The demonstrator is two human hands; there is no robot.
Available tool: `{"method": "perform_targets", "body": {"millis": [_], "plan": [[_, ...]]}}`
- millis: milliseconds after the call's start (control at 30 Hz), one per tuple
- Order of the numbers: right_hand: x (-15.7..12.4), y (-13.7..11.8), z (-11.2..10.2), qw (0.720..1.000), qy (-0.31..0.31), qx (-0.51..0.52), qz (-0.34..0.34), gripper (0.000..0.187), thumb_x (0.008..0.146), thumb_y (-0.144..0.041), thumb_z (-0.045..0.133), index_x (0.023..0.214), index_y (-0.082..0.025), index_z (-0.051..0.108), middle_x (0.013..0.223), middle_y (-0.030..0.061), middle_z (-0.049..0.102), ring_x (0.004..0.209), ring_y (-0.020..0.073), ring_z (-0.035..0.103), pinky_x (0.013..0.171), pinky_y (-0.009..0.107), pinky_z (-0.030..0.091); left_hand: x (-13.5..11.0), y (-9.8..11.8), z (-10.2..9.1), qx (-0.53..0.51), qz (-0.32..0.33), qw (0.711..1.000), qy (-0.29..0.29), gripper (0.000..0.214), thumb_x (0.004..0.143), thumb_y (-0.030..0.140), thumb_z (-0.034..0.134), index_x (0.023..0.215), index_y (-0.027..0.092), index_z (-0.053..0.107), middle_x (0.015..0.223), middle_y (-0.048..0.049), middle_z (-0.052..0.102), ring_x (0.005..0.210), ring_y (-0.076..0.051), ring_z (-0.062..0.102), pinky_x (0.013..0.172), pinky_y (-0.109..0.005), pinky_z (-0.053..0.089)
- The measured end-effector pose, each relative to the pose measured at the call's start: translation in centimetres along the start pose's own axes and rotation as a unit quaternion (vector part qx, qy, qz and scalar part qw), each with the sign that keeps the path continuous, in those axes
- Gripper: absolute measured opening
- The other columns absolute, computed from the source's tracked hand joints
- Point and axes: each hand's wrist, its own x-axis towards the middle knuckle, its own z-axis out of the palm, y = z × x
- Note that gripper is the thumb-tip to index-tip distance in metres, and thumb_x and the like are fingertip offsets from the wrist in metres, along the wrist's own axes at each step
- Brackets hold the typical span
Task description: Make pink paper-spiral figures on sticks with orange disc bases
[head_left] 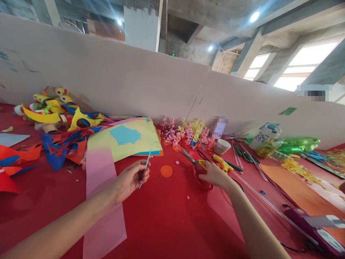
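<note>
My left hand (pixel 130 178) is closed in a pinch on a thin blue stick (pixel 145 168) that points up and away from me, above the red table (pixel 167 216). A long pink paper strip (pixel 102 201) lies under my left forearm. My right hand (pixel 214 174) rests on the table with its fingers curled over the red handles of a pair of scissors (pixel 192 160), whose grey blades point left and away. A small orange paper disc (pixel 166 171) lies between my two hands.
A stack of yellow, blue and orange sheets (pixel 129 138) lies behind my left hand. Cut paper scraps (pixel 54 140) pile at the left. Small pink and yellow paper figures (pixel 188 135), a white cup (pixel 222 146), yellow scissors (pixel 221 163) and orange sheets (pixel 296 190) fill the right. A white partition wall (pixel 134 82) backs the table.
</note>
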Motion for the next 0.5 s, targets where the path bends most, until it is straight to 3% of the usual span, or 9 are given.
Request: {"method": "perform_targets", "body": {"millis": [133,200,333,433,500], "plan": [[-0.4,0.4,-1.4,0.994,0.004,0.100,-0.033,0.029,0.076,-0.036,0.051,0.093,-0.014,0.056,0.087,0.0099,0.063,0.081,0.0222,0.058,0.071,0.030,0.040,0.2,0.0,-0.1,0.009,-0.010,1.000,0.007,0.017,0.078,0.031,0.058,0.084,0.016,0.058,0.057,0.0045,0.044,0.050,-0.006,0.038,0.046,-0.020,0.027],[-0.7,0.5,-1.8,0.974,0.013,0.223,-0.035,0.030,0.079,-0.045,0.046,0.084,-0.017,0.056,0.076,0.0068,0.061,0.072,0.0211,0.056,0.067,0.031,0.041,0.1,0.0,0.0,0.016,-0.008,1.000,0.015,0.019,0.077,0.034,0.060,0.082,0.016,0.058,0.057,0.0051,0.043,0.049,-0.006,0.038,0.046,-0.020,0.027],[-0.9,0.5,-2.2,0.869,0.048,0.491,-0.039,0.058,0.080,-0.068,0.021,0.076,-0.021,0.055,0.067,0.0060,0.059,0.067,0.0199,0.055,0.064,0.032,0.042,-0.2,0.1,0.2,0.036,0.002,0.999,0.031,0.020,0.071,0.034,0.067,0.077,0.016,0.059,0.061,0.0038,0.048,0.053,-0.007,0.044,0.051,-0.021,0.034],[-0.2,0.9,-2.8,0.821,0.103,0.561,-0.029,0.071,0.073,-0.078,0.006,0.065,-0.022,0.050,0.057,0.0056,0.053,0.062,0.0201,0.055,0.059,0.032,0.042,-0.3,0.1,0.2,0.108,0.050,0.991,0.066,0.021,0.071,0.037,0.065,0.079,0.018,0.060,0.075,-0.0010,0.058,0.068,-0.014,0.054,0.063,-0.025,0.042],[0.5,1.4,-3.2,0.772,0.135,0.620,-0.031,0.070,0.066,-0.084,0.008,0.059,-0.023,0.042,0.049,0.0019,0.046,0.052,0.0187,0.052,0.056,0.033,0.043,-0.3,0.1,0.0,0.209,0.111,0.966,0.104,0.020,0.074,0.039,0.060,0.079,0.020,0.061,0.084,-0.0026,0.062,0.081,-0.018,0.057,0.074,-0.028,0.043]]}}
